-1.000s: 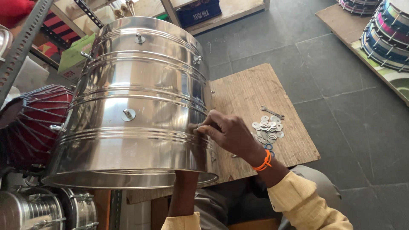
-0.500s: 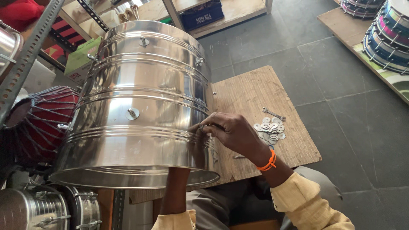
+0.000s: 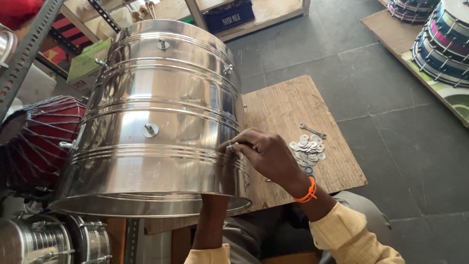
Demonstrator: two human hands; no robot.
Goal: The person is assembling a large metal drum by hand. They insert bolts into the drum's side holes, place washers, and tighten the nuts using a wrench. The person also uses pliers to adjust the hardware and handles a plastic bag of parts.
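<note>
A large shiny steel drum shell (image 3: pixel 161 117) lies on its side over a wooden board (image 3: pixel 293 112), with bolts sticking out of its wall. My right hand (image 3: pixel 266 156) presses against the shell's right side, fingertips pinched on a small metal piece at the wall. My left arm (image 3: pixel 212 220) reaches up into the open end of the shell; that hand is hidden inside. A pile of silver washers (image 3: pixel 308 146) and a small spanner (image 3: pixel 312 130) lie on the board just right of my right hand.
A red rope-laced drum (image 3: pixel 39 137) sits left of the shell. Smaller steel shells (image 3: pixel 49 239) stand at the lower left. Stacked colourful drums (image 3: pixel 442 44) are at the upper right on a board. A metal rack with a green box (image 3: pixel 85 63) stands behind. Grey tiled floor surrounds.
My right hand stays at the same spot on the shell's side. The view has shifted slightly; the shell and washers have not visibly moved.
</note>
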